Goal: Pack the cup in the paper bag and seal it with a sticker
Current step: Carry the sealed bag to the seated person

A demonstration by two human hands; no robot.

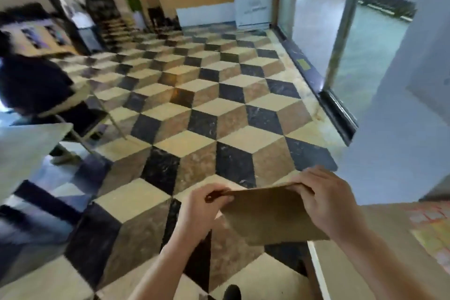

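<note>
- Head view: a flat brown paper bag (272, 214) is held in the air above the cube-patterned floor (194, 109), just left of a pale table (379, 263).
- The left hand (204, 207) pinches its top left corner; the right hand (321, 195) grips the top right.
- No cup shows.

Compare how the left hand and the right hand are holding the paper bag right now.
The left hand pinches the paper bag at its upper left corner with its fingertips; the right hand wraps over the upper right corner, fingers curled across the top edge. The left hand sits lower in view, the right hand higher. Both grip the flat, unopened bag in the air over the floor.
</note>
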